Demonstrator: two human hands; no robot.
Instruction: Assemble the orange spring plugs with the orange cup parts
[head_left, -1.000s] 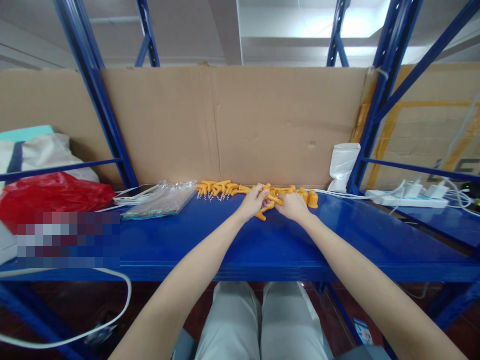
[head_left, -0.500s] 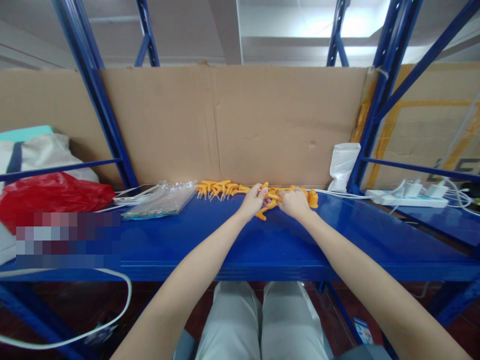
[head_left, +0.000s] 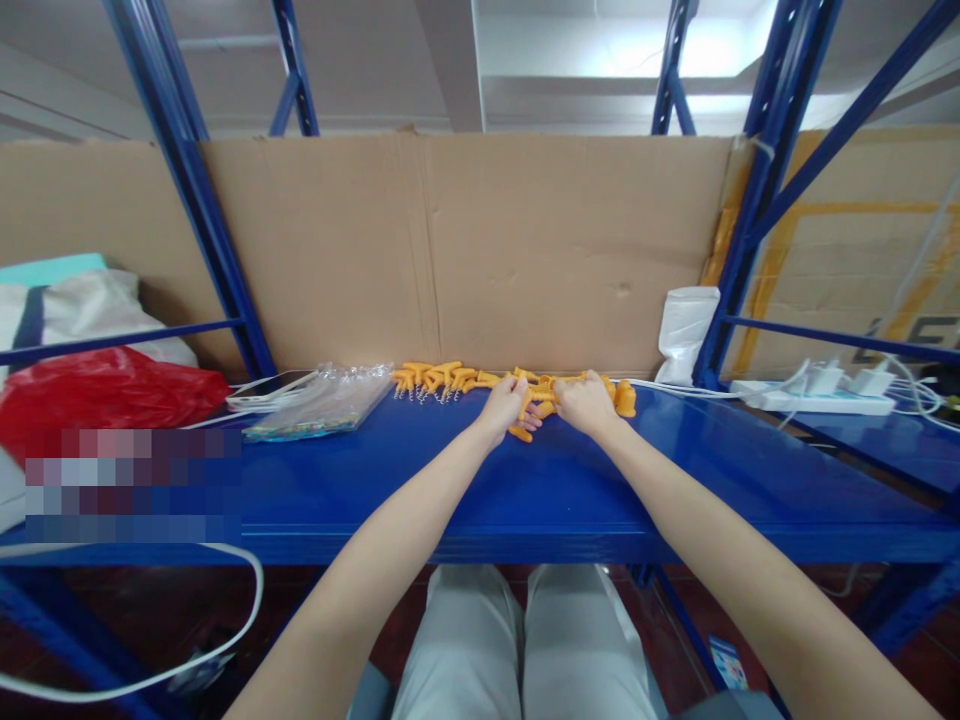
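Small orange plastic parts point(head_left: 439, 376) lie in a row along the back of the blue shelf point(head_left: 525, 490), several with metal springs. My left hand point(head_left: 504, 404) has its fingers curled round one orange part point(head_left: 520, 432) that sticks out below it. My right hand point(head_left: 585, 402) is closed on another orange part point(head_left: 541, 395) between the two hands. Both hands meet over a small heap of these parts; an orange cap-shaped piece point(head_left: 625, 399) stands just right of my right hand.
A clear plastic bag point(head_left: 324, 402) and a phone point(head_left: 264, 388) lie to the left, next to a red bag point(head_left: 97, 392). A white pouch point(head_left: 685, 332), a power strip point(head_left: 817, 398) with cables and blue uprights stand right. Cardboard point(head_left: 480, 250) backs the shelf.
Both hands shifted slightly toward the back of the shelf. The orange part in my left hand turned, and its upper end dropped out of sight behind the fingers.
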